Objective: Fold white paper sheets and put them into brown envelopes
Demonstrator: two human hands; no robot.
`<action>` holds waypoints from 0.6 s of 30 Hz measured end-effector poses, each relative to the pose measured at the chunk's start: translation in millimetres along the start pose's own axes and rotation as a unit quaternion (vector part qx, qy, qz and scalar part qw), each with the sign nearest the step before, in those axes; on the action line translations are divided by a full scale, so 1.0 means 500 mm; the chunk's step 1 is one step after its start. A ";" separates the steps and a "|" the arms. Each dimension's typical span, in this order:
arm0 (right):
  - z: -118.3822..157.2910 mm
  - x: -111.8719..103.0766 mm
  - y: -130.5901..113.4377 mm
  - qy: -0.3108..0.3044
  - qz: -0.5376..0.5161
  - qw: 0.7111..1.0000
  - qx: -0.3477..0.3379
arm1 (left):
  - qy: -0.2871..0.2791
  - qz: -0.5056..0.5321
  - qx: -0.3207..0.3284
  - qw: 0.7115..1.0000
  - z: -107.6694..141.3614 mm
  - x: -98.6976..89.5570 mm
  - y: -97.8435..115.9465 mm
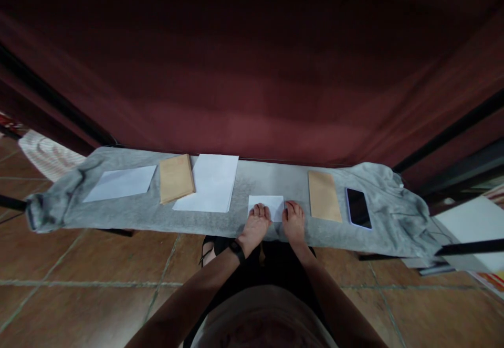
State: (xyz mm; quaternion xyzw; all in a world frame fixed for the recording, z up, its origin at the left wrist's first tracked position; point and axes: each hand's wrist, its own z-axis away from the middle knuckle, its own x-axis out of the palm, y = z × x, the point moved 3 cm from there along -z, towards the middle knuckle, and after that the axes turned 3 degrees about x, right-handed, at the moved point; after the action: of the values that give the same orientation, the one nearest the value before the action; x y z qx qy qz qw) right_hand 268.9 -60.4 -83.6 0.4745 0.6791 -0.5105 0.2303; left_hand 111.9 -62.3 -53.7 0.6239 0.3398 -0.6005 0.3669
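A small white sheet, perhaps folded paper (275,204), lies on the grey cloth near its front edge. My left hand (258,223), with a black band on the wrist, rests on the left part of this paper, its fingers close together and pressing down. At the right edge of the paper is my right hand (293,222), fingers curled, touching or pinching the edge. A brown envelope (325,196) lies flat to the right of my right hand. Left of my left hand is a stack of large white sheets (210,182), partly under a stack of brown envelopes (176,178).
The grey cloth (275,177) covers a long, narrow surface before a dark red curtain (252,101). Another white sheet (122,182) lies far left. A phone with a purple edge (358,208) lies at the right. Black poles stand at both sides.
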 end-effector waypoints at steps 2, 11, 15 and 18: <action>-0.001 0.000 0.002 -0.003 -0.010 1.000 0.004 | -0.003 -0.016 0.011 1.000 -0.005 -0.006 0.009; -0.008 -0.001 0.017 -0.001 -0.170 0.984 0.055 | 0.004 -0.015 0.024 1.000 -0.018 -0.042 0.064; -0.010 -0.007 0.026 0.017 -0.209 0.975 0.075 | 0.024 0.046 0.011 0.999 -0.028 -0.070 0.052; -0.009 -0.009 0.037 0.035 -0.282 0.952 0.117 | 0.080 0.168 -0.047 0.981 -0.033 -0.093 0.013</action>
State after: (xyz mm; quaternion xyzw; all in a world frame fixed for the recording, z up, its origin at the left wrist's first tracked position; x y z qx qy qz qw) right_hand 287.8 -57.8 -87.2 0.3044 0.7288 -0.6134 -0.0042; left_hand 123.6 -50.3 -6.8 0.7002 0.2857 -0.4621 0.4632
